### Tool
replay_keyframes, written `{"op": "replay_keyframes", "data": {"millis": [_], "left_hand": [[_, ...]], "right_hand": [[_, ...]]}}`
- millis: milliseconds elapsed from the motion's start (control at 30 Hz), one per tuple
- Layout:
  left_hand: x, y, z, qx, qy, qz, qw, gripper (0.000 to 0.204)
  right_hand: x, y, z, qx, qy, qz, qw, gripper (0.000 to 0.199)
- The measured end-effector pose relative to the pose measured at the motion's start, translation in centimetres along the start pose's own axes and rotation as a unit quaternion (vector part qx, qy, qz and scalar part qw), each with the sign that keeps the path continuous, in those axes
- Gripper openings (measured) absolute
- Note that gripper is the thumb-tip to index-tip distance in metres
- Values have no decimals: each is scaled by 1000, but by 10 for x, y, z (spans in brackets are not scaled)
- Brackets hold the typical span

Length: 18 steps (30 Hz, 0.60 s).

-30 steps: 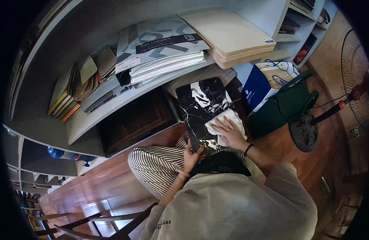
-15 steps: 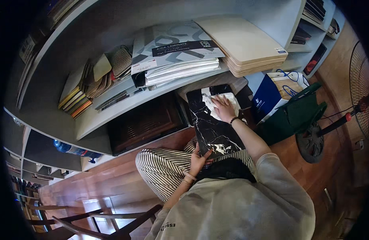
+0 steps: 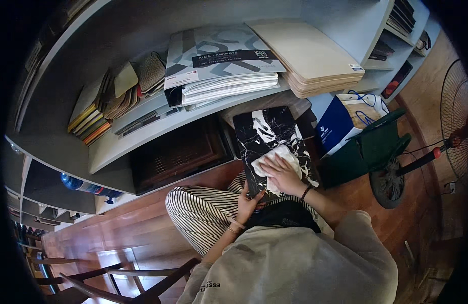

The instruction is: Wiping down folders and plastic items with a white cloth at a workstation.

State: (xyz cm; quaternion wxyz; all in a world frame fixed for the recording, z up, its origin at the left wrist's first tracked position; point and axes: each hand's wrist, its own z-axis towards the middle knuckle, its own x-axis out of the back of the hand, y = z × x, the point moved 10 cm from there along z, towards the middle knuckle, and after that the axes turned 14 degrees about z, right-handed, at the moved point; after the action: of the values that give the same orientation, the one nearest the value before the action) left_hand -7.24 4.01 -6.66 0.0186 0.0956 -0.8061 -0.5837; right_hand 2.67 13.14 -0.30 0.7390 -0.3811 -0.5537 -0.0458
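A black sample board (image 3: 254, 139) with white marble veining leans on my lap, its far end toward the shelf. My left hand (image 3: 249, 201) grips its near left edge, thumb on top and the other fingers hidden underneath. On the lower middle of the board lies a crumpled white cloth (image 3: 284, 153). My right hand (image 3: 282, 175) presses flat on that cloth, fingers stretched over it and pinning it to the board.
Ahead, a grey shelf holds a thick binder (image 3: 219, 61) and a stack of beige boards (image 3: 310, 55). A blue-and-white paper bag (image 3: 340, 121) and a green bag (image 3: 353, 154) stand at right, near a fan (image 3: 454, 121). A wooden chair (image 3: 142, 283) is at lower left.
My right hand has drawn the white cloth from the board's far end down toward me. My left hand keeps its hold on the near left edge.
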Motion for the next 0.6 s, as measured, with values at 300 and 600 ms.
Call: {"op": "replay_keyframes", "data": {"millis": [300, 600], "left_hand": [[-3, 0, 1, -6, -4, -12, 1000, 59], [3, -3, 7, -63, 12, 13, 998, 59]], "right_hand": [[10, 53, 98, -21, 37, -4, 999, 60], [2, 34, 96, -33, 38, 14, 999, 56]]}}
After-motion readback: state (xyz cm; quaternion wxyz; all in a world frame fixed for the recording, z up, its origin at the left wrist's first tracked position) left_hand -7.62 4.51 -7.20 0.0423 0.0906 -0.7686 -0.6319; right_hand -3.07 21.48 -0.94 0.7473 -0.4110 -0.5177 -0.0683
